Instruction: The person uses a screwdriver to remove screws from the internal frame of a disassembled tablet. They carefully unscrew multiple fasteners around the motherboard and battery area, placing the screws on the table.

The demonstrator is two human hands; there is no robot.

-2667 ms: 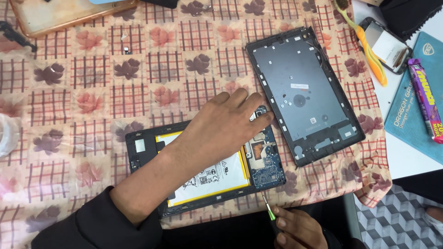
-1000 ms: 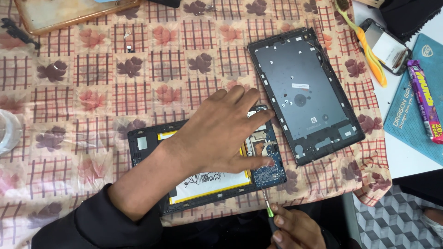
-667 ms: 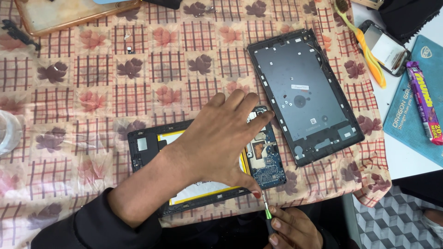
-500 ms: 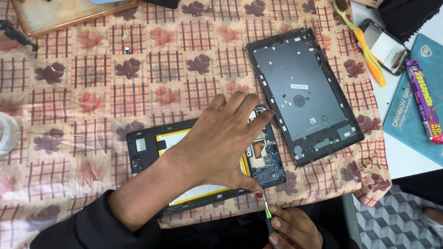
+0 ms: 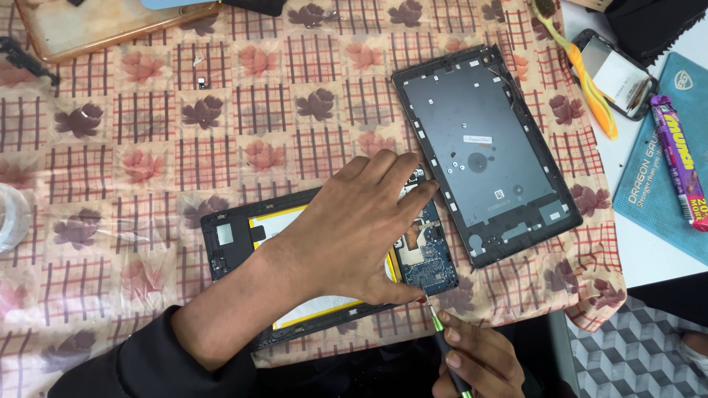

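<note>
Head view: my left hand (image 5: 354, 228) lies flat, pinning the opened black tablet (image 5: 228, 243); my right hand (image 5: 479, 361) grips a green-tipped screwdriver (image 5: 436, 323). I'd keep it upright, pressing gently.

cloth (image 5: 243, 110) pale peach with dark red grid checks, brown and pink leaf prints. tablet (image 5: 236, 247) black frame, yellow-edged white battery (image 5: 324, 306), blue board (image 5: 431, 269). back cover (image 5: 487, 158) dark grey, centre right. screwdriver (image 5: 442, 335) green and black. toothbrush (image 5: 590, 85) orange-yellow, upper right. mat (image 5: 656, 199) teal. wrapper (image 5: 678, 162) purple.
</note>
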